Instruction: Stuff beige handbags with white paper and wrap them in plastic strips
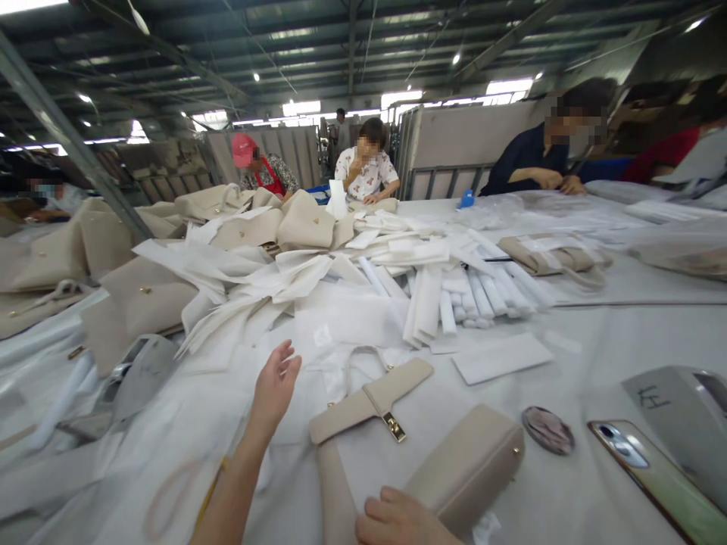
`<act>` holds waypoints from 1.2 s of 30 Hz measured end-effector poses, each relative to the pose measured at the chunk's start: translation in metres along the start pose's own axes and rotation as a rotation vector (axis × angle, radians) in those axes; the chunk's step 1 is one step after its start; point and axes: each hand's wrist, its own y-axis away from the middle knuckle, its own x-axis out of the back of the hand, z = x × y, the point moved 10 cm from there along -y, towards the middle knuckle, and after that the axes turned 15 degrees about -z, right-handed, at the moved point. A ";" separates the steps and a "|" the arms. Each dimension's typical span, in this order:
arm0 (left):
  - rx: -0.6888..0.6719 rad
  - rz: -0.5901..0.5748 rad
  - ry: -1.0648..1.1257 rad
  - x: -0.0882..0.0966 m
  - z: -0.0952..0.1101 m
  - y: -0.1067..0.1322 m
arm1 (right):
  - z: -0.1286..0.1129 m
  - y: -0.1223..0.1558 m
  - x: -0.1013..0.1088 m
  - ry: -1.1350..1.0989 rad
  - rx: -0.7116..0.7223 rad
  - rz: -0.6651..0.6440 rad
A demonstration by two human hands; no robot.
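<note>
Under the right hand point(397, 521), at the near edge of the worktop point(602, 341), lies a beige handbag point(466, 469) on its side. Its flap point(369, 401) is thrown open away from the person, so the gold clasp point(394, 427) faces up and the mouth is exposed. A white sheet point(372, 465) lies in that opening. The right hand is curled against the bag's near end, which would keep it from sliding. The frame edge cuts the hand off, though, so I cannot tell whether it grips the bag or only presses on it.

Left of the bag and further out, the left hand point(276, 386) is raised off the cloth with its fingers spread wide, holding nothing. It points toward the heap of white sheets point(341, 303) just beyond it, probably piled there to sit within easy reach.

Beyond the right hand, rolled white wads point(482, 295) lie in a row, with a flat white slip point(500, 357) nearer. Right of that hand, a small round disc point(548, 430) and a phone point(653, 473) are set apart from the bag.

Far left of the left hand, more beige bags point(141, 299) are stacked. Other people point(369, 170) sit along the far side.
</note>
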 end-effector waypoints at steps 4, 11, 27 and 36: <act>0.173 0.004 0.150 -0.001 -0.054 0.118 | 0.002 0.008 0.040 -0.190 -0.012 -0.123; 0.340 0.063 0.237 -0.039 -0.107 0.269 | 0.117 0.152 0.112 -0.521 -0.674 0.406; 0.283 -0.360 -0.741 -0.139 -0.057 0.303 | 0.185 0.228 0.027 -0.630 -0.996 0.355; 0.386 -0.340 -0.728 -0.135 -0.062 0.301 | 0.184 0.228 0.022 -0.664 -0.994 0.407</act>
